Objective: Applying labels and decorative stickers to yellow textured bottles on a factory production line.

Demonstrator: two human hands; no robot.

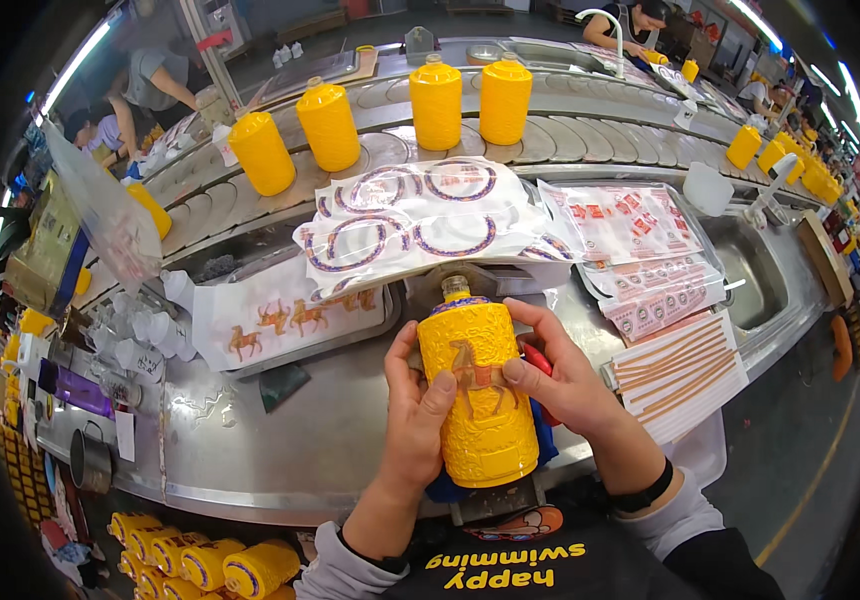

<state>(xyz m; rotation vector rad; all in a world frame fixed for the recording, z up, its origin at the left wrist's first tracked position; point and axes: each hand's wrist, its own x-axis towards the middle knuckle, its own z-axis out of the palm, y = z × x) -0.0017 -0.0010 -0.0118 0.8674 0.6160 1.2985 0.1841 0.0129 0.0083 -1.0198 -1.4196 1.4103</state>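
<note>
A yellow textured bottle (436,437) with a bare glass neck stands upright in front of me, tilted slightly. On its front is a brown horse decal (477,378). My left hand (416,415) grips the bottle's left side, the thumb by the horse. My right hand (565,385) holds the other side, its thumb pressed at the decal's right edge. A red object (535,358) shows by the right fingers; its kind is mostly hidden. Blue cloth (546,440) lies behind the bottle's base. Beyond the bottle is a sheet of ring-shaped decals (370,240).
Horse decal sheets (220,335) lie on a tray at left, red decal sheets (640,225) and brown strips (680,370) at right. Several yellow bottles (437,105) stand on the conveyor (380,160). More bottles (205,563) are stacked at lower left. A sink (750,275) is at right.
</note>
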